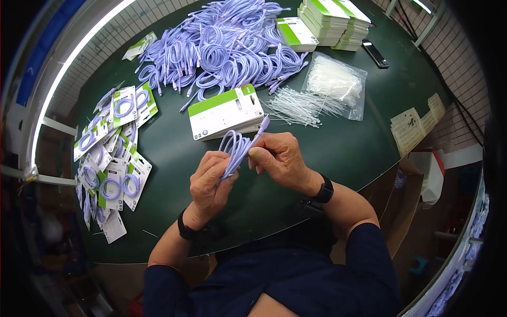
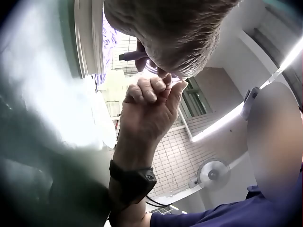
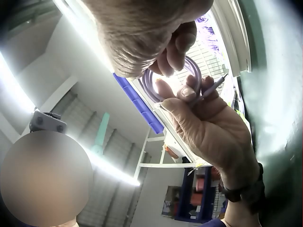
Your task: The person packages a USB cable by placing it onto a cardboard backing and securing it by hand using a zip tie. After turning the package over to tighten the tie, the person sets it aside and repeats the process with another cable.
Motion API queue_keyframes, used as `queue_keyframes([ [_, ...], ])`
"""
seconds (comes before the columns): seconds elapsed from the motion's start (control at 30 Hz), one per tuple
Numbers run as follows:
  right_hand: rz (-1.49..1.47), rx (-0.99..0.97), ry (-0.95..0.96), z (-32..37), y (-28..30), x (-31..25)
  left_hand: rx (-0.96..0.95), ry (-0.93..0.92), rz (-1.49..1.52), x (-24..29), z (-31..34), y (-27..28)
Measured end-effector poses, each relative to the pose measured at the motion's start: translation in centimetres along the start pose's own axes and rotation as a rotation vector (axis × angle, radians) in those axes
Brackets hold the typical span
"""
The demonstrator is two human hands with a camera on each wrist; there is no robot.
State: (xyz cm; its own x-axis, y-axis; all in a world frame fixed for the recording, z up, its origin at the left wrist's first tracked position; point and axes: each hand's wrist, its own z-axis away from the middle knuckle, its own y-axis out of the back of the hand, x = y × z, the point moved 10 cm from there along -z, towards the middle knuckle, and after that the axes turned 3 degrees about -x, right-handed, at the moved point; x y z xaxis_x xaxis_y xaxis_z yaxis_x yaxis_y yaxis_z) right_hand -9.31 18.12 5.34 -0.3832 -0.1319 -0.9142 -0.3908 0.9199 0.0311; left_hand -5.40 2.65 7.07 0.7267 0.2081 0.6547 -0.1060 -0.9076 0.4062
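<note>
A coil of lilac charging cable [image 1: 236, 149] is held up over the table by my left hand [image 1: 210, 178], whose fingers and thumb grip its lower end. One plug [image 1: 264, 124] of the cable sticks up past the loops, and it also shows in the left wrist view. From the right, my right hand [image 1: 282, 159] comes in with thumb and index finger pinched together at the coil's side; what lies between these tips is largely hidden. In the right wrist view the cable loops [image 3: 195, 71] rise between both hands.
Behind the hands lies a stack of printed cards [image 1: 224, 115]. Beyond are a heap of coiled cables [image 1: 222, 47], loose white cable ties [image 1: 301, 105], a bag of ties [image 1: 335, 79] and card stacks [image 1: 327, 24]. Carded cables [image 1: 113, 158] pile up at left; a phone [image 1: 375, 54] lies far right.
</note>
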Motion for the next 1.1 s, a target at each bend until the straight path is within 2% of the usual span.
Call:
queue_keyframes([
  [0.1,-0.004,0.001,-0.005,0.0,0.0,0.3,0.0,0.008,-0.004,-0.1,0.0,0.1],
  [0.2,0.001,-0.011,-0.002,-0.1,0.0,0.2,0.03,0.164,0.187,-1.3,0.6,0.1],
  [0.3,-0.048,-0.25,-0.189,0.1,-1.9,1.2,0.155,0.19,0.242,-1.5,0.2,1.3],
  [0.33,-0.045,-0.265,-0.183,-0.1,-2.3,0.9,0.213,0.204,0.269,-1.6,0.1,1.9],
  [0.37,-0.072,-0.414,-0.251,0.4,-4.2,1.3,0.227,0.201,0.261,-1.5,-0.3,1.9],
  [0.43,-0.127,-0.712,-0.393,2.2,-7.9,1.9,0.318,0.321,0.581,-2.7,-0.7,1.1],
  [0.47,-0.128,-0.725,-0.393,2.5,-8.4,2.1,0.36,0.38,0.743,-3.3,-0.6,0.8],
  [0.5,-0.182,-0.694,-0.388,2.5,-8.6,2.5,0.371,0.38,0.739,-3.2,-0.6,1.1],
  [0.6,-0.285,-0.632,-0.383,2.2,-8.5,3.3,0.258,0.532,0.619,-3.7,-0.7,0.4],
  [0.7,-0.272,-0.341,-0.384,0.6,-5.5,4.2,0.245,0.548,0.684,-4.1,0.6,-0.9],
  [0.73,-0.272,-0.342,-0.385,0.5,-5.5,4.4,0.235,0.555,0.715,-4.2,0.9,-1.3],
  [0.83,-0.213,-0.07,-0.224,-0.5,-2.5,3.7,0.288,0.517,0.789,-3.8,0.2,-2.1],
  [0.9,-0.124,-0.061,-0.212,-0.4,-2.2,3.6,0.325,0.494,0.828,-3.8,-0.1,-2.1],
  [0.97,0.043,-0.029,-0.182,-0.4,-1.7,3.3,0.37,0.582,0.888,-4.8,-0.1,-2.2],
  [1.1,-0.063,-0.005,-0.335,-0.2,-0.7,5.4,0.371,0.669,0.893,-5.0,-0.5,-1.5],
])
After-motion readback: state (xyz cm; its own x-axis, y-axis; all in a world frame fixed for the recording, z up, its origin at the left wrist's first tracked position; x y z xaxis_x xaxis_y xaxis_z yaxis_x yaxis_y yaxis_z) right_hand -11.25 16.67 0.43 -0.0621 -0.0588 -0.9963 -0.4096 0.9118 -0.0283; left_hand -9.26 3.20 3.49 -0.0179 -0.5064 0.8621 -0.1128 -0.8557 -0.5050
